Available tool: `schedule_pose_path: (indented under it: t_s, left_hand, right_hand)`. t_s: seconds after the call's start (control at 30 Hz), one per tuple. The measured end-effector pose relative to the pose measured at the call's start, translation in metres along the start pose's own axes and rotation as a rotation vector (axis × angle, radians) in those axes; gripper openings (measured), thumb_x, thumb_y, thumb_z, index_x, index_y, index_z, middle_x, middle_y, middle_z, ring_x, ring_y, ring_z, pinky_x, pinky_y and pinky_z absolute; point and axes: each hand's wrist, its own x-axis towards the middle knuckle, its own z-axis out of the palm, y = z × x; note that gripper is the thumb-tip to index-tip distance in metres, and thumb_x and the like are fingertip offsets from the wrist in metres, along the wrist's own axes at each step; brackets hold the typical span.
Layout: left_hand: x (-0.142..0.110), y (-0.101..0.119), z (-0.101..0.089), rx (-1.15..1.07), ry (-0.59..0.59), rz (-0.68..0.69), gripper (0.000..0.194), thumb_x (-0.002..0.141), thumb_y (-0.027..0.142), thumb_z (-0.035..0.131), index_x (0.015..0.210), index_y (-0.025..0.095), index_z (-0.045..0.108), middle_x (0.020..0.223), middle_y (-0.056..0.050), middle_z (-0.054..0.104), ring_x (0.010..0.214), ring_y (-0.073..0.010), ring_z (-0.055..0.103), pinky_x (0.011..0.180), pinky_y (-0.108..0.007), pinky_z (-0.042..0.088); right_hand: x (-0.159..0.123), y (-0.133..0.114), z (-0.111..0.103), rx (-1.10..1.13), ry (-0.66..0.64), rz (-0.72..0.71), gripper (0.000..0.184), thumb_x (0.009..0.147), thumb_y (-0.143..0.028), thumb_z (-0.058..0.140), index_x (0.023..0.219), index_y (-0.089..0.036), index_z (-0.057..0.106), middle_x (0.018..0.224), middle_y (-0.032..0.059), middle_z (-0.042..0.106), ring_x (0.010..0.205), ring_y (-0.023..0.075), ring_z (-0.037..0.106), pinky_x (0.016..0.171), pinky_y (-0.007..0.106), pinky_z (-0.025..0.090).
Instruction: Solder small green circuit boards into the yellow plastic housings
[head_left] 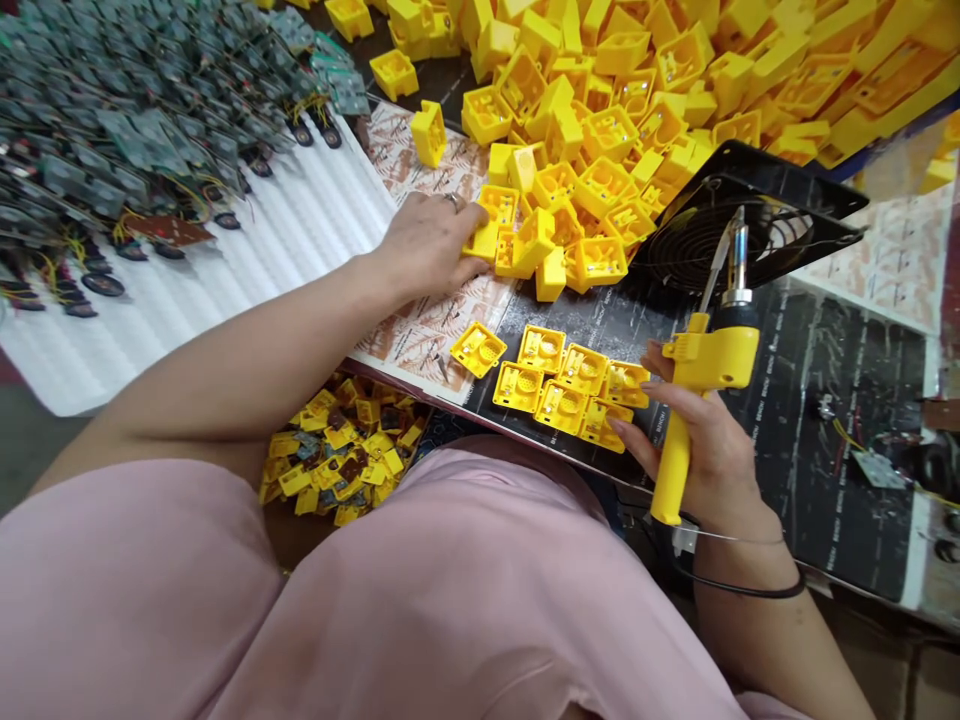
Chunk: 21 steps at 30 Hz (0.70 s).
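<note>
L hand (431, 245): fingers pinched on yel. case (482, 240). R hand (716, 455): fingers loosely round soldering gun (709, 360), nr yel. covers (561, 405) on desk (832, 370).

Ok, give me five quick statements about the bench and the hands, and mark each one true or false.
1. The right hand holds a yellow, gun-shaped soldering tool. True.
2. The tool's metal tip points down. False: it points up.
3. The left hand grasps a small yellow plastic box. True.
4. The grey-green circuit boards lie on a black metal tray. False: they lie on a ribbed white sheet.
5. A black, square-framed fan stands beyond the right hand. True.
</note>
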Motion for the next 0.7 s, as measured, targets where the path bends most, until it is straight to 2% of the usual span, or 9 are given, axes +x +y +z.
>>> schedule_pose_path:
  t_s: [0.07, 0.13, 0.2, 0.27, 0.37, 0.43, 0.53, 0.6, 0.7]
  left_hand:
    - [-0.003, -0.005, -0.007, -0.041, -0.010, 0.028, 0.053, 0.106, 0.057, 0.052, 0.133, 0.016, 0.071, 0.114, -0.010, 0.076, 0.117, -0.0310, 0.068, 0.107, -0.049, 0.052]
    - [-0.007, -0.005, -0.009, -0.127, -0.066, 0.041, 0.060, 0.107, 0.066, 0.041, 0.108, 0.018, 0.076, 0.091, -0.007, 0.073, 0.097, -0.0268, 0.071, 0.091, -0.043, 0.056]
    - [-0.007, -0.001, -0.004, -0.203, -0.123, 0.056, 0.070, 0.109, 0.068, 0.026, 0.088, 0.020, 0.072, 0.075, -0.005, 0.066, 0.082, -0.0233, 0.070, 0.078, -0.037, 0.055]
    - [-0.004, 0.004, 0.006, -0.180, -0.092, 0.052, 0.073, 0.109, 0.068, 0.022, 0.081, 0.020, 0.070, 0.070, -0.005, 0.063, 0.081, -0.0245, 0.071, 0.077, -0.037, 0.056]
    - [0.000, 0.009, 0.018, -0.054, -0.015, -0.007, 0.068, 0.106, 0.070, 0.033, 0.085, 0.020, 0.075, 0.077, -0.007, 0.067, 0.093, -0.0327, 0.076, 0.088, -0.046, 0.058]
    - [-0.001, 0.010, 0.017, -0.039, -0.031, -0.033, 0.060, 0.104, 0.066, 0.042, 0.096, 0.020, 0.079, 0.087, -0.009, 0.072, 0.102, -0.0359, 0.076, 0.096, -0.052, 0.057]
    - [-0.008, 0.013, 0.007, -0.064, -0.136, 0.065, 0.042, 0.102, 0.047, 0.052, 0.118, 0.020, 0.080, 0.100, -0.012, 0.077, 0.106, -0.0340, 0.076, 0.099, -0.048, 0.057]
    - [-0.015, 0.016, 0.002, -0.055, -0.181, 0.145, 0.041, 0.100, 0.038, 0.053, 0.127, 0.019, 0.078, 0.104, -0.014, 0.079, 0.104, -0.0322, 0.076, 0.097, -0.044, 0.058]
    - [-0.029, 0.021, -0.001, -0.044, -0.228, 0.206, 0.045, 0.104, 0.044, 0.045, 0.123, 0.021, 0.079, 0.102, -0.012, 0.080, 0.099, -0.0300, 0.076, 0.093, -0.043, 0.059]
  right_hand:
    - [-0.001, 0.001, -0.001, 0.000, 0.008, 0.009, 0.063, 0.090, -0.018, 0.086, 0.144, -0.029, 0.056, 0.142, 0.0198, 0.073, 0.125, 0.0395, 0.076, 0.092, 0.055, 0.071]
    - [-0.002, 0.002, -0.001, 0.005, 0.030, 0.026, 0.067, 0.089, -0.016, 0.086, 0.146, -0.031, 0.055, 0.141, 0.0173, 0.074, 0.122, 0.0381, 0.077, 0.088, 0.052, 0.072]
    - [0.000, 0.002, 0.001, 0.020, 0.050, 0.035, 0.069, 0.088, -0.014, 0.086, 0.146, -0.034, 0.055, 0.140, 0.0151, 0.075, 0.121, 0.0372, 0.078, 0.088, 0.051, 0.072]
    - [0.002, 0.001, 0.004, 0.031, 0.059, 0.030, 0.066, 0.088, -0.014, 0.086, 0.144, -0.035, 0.057, 0.139, 0.0144, 0.075, 0.121, 0.0376, 0.078, 0.091, 0.053, 0.072]
    - [0.003, -0.002, 0.004, 0.020, 0.056, 0.019, 0.061, 0.090, -0.015, 0.085, 0.142, -0.033, 0.057, 0.137, 0.0157, 0.075, 0.121, 0.0386, 0.078, 0.093, 0.056, 0.071]
    - [0.001, -0.004, 0.003, -0.005, 0.048, 0.024, 0.062, 0.090, -0.014, 0.085, 0.142, -0.032, 0.057, 0.135, 0.0167, 0.076, 0.119, 0.0379, 0.078, 0.092, 0.054, 0.072]
    - [-0.001, -0.005, 0.002, -0.029, 0.056, 0.026, 0.062, 0.090, -0.014, 0.084, 0.142, -0.031, 0.056, 0.134, 0.0170, 0.076, 0.117, 0.0364, 0.079, 0.089, 0.051, 0.072]
    - [-0.003, -0.005, 0.003, -0.027, 0.070, 0.024, 0.059, 0.091, -0.016, 0.084, 0.142, -0.031, 0.056, 0.135, 0.0156, 0.076, 0.119, 0.0356, 0.079, 0.092, 0.052, 0.072]
    - [-0.007, -0.004, 0.003, -0.017, 0.055, 0.023, 0.055, 0.094, -0.024, 0.084, 0.141, -0.028, 0.056, 0.135, 0.0147, 0.075, 0.124, 0.0360, 0.076, 0.097, 0.056, 0.069]
